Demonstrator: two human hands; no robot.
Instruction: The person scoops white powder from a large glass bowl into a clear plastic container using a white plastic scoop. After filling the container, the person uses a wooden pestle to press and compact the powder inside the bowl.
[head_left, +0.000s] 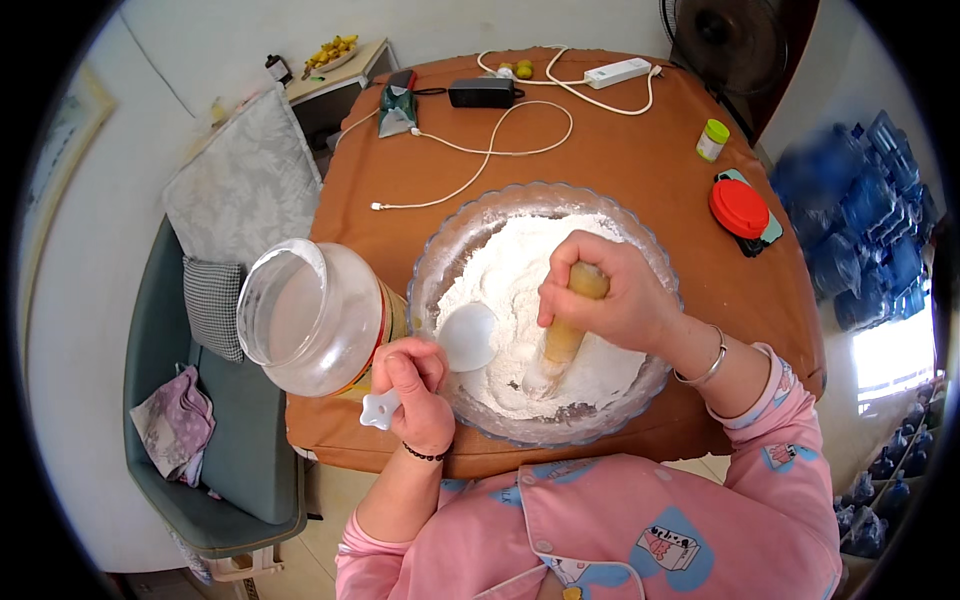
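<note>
My right hand (607, 289) grips a wooden rolling pin (564, 341) tilted upward. Its lower end is coated with white powder and pressed into the powder (510, 285), which looks like flour. A large clear bowl (540, 196) with a scalloped rim holds this powder. The fingers of my left hand (416, 394) are closed around a pale plastic spoon (466, 337). Its star-shaped handle end (380, 409) sticks out below my thumb, and the round scoop rests over the powder at the bowl's left side. Left of the bowl stands a wide-mouthed clear jar (322, 315), dusted white inside.
On the brown-covered table (630, 165) lie a white cable (487, 154), a power strip (616, 73), a black box-like device (481, 93), a green-lidded jar (712, 140) and a red round-lidded item (739, 208). A green sofa (247, 427) stands left; blue water bottles (862, 210) are stacked right.
</note>
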